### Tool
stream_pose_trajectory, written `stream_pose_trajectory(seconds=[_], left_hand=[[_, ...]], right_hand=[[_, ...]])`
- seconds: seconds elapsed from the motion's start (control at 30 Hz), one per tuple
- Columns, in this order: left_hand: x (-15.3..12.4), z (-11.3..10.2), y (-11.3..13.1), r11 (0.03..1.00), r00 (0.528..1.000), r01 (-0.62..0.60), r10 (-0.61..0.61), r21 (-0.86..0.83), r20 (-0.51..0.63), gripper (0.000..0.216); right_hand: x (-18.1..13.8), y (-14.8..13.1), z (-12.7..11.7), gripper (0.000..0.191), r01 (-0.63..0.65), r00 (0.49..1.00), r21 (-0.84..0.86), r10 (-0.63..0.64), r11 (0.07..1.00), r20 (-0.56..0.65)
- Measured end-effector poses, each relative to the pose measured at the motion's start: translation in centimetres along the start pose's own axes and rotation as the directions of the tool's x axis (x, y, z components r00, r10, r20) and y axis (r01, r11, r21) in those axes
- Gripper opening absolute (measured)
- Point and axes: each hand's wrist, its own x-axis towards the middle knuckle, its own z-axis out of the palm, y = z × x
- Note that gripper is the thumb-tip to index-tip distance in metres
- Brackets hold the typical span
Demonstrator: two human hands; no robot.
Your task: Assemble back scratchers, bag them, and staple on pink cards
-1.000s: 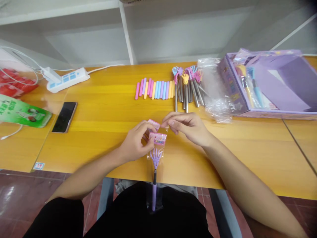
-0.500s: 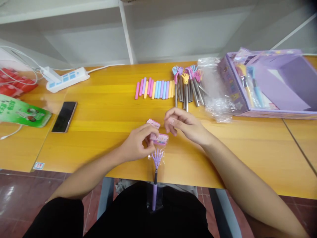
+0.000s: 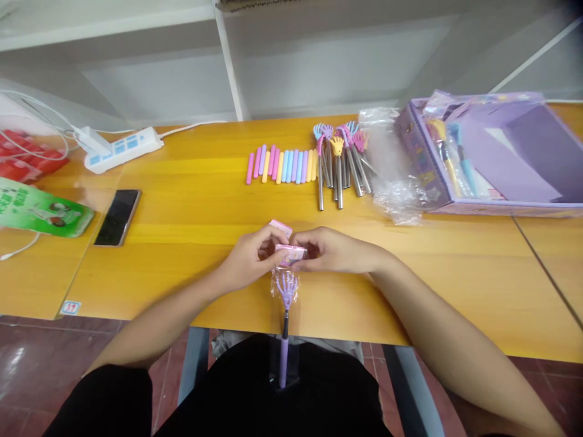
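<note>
A small pink printed header card [image 3: 291, 255] is pinched between my left hand [image 3: 253, 257] and my right hand [image 3: 328, 250], one at each side. Below the card hangs a clear plastic bag [image 3: 275, 328] with a purple back scratcher [image 3: 285, 340] inside, its claw end up and its handle towards my body. Another pink card [image 3: 281, 228] lies on the table just behind my left fingers. How the bag's top meets the card is partly hidden by my fingers.
Beyond my hands lie a row of coloured sticks [image 3: 281, 167], several back scratchers [image 3: 339, 176] with metal shafts, and clear bags [image 3: 392, 170]. A purple box [image 3: 449, 209] stands right. A phone [image 3: 118, 217], power strip [image 3: 124, 150] and green pack [image 3: 43, 208] are left.
My right hand has come down and left and taken hold of the card's right side. My left hand keeps its grip on the card's left side.
</note>
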Motion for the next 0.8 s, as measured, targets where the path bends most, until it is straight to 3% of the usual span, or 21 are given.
stream_pose_trajectory(seconds=[0.23, 0.4, 0.6, 0.7, 0.8], left_hand=[[0.2, 0.0, 0.1, 0.997, 0.999, 0.023, -0.021, -0.080, 0.031, 0.023], [0.3, -0.2, -0.4, 0.981, 0.993, 0.092, -0.078, -0.171, 0.085, 0.030], [0.3, -0.8, -0.1, 0.978, 0.989, 0.121, -0.103, -0.168, 0.110, 0.041], [0.0, -0.7, 0.7, 0.966, 0.961, 0.192, -0.150, -0.173, 0.232, 0.058], [-0.4, 0.0, 1.2, 0.954, 0.891, 0.280, -0.216, -0.110, 0.399, 0.063]], right_hand=[[-0.1, -0.1, -0.2, 0.042, -0.044, 0.999, 0.000, 0.044, 0.999, 0.029], [0.0, 0.1, -0.2, 0.037, -0.078, 0.997, -0.007, 0.079, 0.997, 0.019], [-0.4, -0.9, -0.1, 0.037, -0.160, 0.987, -0.029, 0.160, 0.987, -0.006], [-0.7, -1.1, -0.6, 0.038, -0.164, 0.985, 0.041, 0.161, 0.986, 0.056], [-0.9, -0.5, -1.1, 0.045, -0.236, 0.946, 0.142, 0.193, 0.961, 0.262]])
